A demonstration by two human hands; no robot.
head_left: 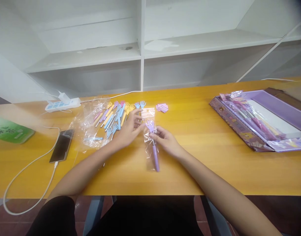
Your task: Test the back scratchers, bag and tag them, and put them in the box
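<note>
A purple hand-shaped pen [155,154] lies in a clear plastic sleeve [150,141] on the yellow table [189,170]. My right hand [166,141] pinches the sleeve near the pen's hand-shaped top. My left hand [129,129] holds the sleeve's upper end, fingers spread toward the flap. Just left of my hands lies a pile of several pastel hand-shaped pens [116,116], pink, blue and yellow, partly on loose clear plastic bags [87,129].
A purple box [261,121] with packed pens sits at the right. Small pink cards [162,107] lie behind the sleeve. A phone [61,145] on a white cable, a power strip [63,104] and a green packet [10,131] are at the left. White shelves stand behind.
</note>
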